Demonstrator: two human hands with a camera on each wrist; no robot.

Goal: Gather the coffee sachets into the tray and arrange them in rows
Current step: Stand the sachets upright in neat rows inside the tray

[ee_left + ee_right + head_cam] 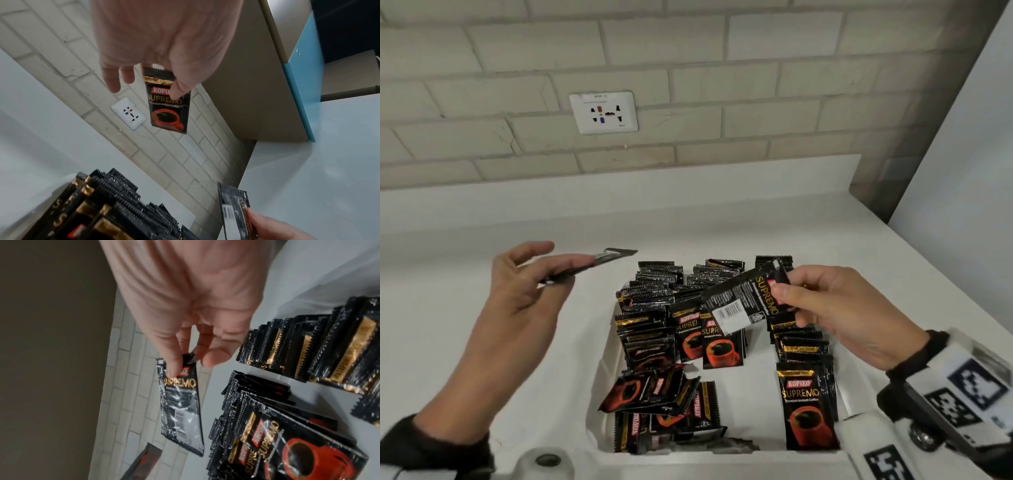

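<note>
Your left hand point(524, 284) pinched one flat foil sachet point(599, 262) between thumb and fingers, held edge-on above the bare white table point(448, 308), left of the tray; the left wrist view showed its glossy black face point(167, 104) with a red cup print and serrated end seals. Your right hand point(825, 305) pinched a second sachet point(743, 301) by one end with thumb and forefinger, back side up with its white barcode patch showing, tilted over the tray's far half. The tray point(602, 370) was smooth, white and rounded at its rim. Inside it, crinkly black sachets stood overlapped in rows point(650, 301) toward the back and along the right side point(804, 370), while a loose, skewed heap point(661, 407) lay at the near left corner. Bare tray floor showed between the heap and the right row. The table ended at a raised white lip below a pale brick wall point(688, 85) with a white socket plate point(604, 112).
</note>
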